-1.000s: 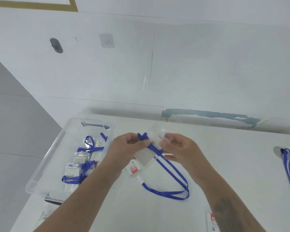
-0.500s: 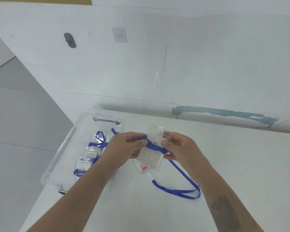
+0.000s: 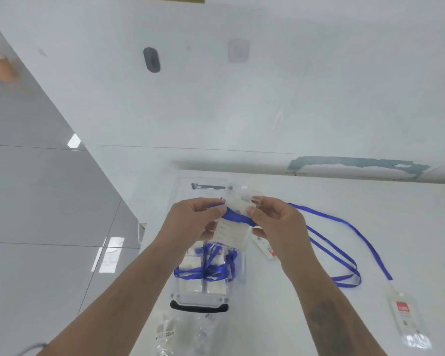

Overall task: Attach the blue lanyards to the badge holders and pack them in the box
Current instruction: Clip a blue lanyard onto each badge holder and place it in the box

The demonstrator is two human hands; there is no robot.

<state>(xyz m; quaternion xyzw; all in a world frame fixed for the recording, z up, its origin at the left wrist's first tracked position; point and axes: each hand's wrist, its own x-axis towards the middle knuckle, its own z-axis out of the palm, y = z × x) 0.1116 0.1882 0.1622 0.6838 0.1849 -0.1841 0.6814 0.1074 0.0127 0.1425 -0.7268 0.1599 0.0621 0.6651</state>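
Clear, flexible plastic badge holder (image 3: pixel 233 222) is held upright between both hands, above the open transparent box (image 3: pixel 203 278) rather than beside it as a second ago; the view has swung so the box now sits directly under the work. Left hand (image 3: pixel 193 222) pinches the blue lanyard (image 3: pixel 238 218) against the holder's left edge, thumb and forefinger closed on the ribbon. Right hand (image 3: pixel 275 222) pinches the holder's top right corner, fingertips (image 3: pixel 254 200) clamped on its rim. Ribbon now crosses the face of the holder near its slotted top, a flat woven band, matte, trailing right in long loops over the white table (image 3: pixel 319 317). Judgement: attachment is in its final stage, with dropping into the box the likely next step. Inside the box lie several finished holders, their blue ribbons tangled. A second clear holder with a red label (image 3: pixel 406 319) rests near the right, its lanyard attached. Crinkled packaging bags (image 3: pixel 180 335) lie near the box's black handle (image 3: pixel 199 307).
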